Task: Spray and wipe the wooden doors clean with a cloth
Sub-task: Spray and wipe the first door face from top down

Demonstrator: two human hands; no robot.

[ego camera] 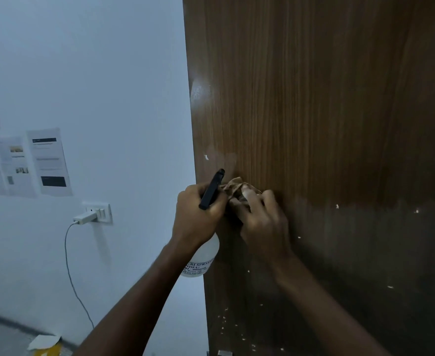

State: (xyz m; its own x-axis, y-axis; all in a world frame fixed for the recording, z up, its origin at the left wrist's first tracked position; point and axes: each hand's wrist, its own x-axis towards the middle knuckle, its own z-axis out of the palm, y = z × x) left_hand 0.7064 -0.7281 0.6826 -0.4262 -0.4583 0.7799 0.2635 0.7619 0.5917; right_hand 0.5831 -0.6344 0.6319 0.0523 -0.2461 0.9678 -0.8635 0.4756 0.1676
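cloth bunched under right hand — on door

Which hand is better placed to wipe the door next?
Right. The right hand already holds the cloth against the wooden door, while the left hand is occupied by its grip on the spray bottle.

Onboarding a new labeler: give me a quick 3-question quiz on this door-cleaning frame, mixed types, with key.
1. True or false: the left hand grips the spray bottle.
2. The right hand holds the cloth against: A) the white wall, B) the wooden door, C) the floor.
3. Fill in: a charger is plugged into the wall ____.

Key: 1 true; 2 B; 3 socket.
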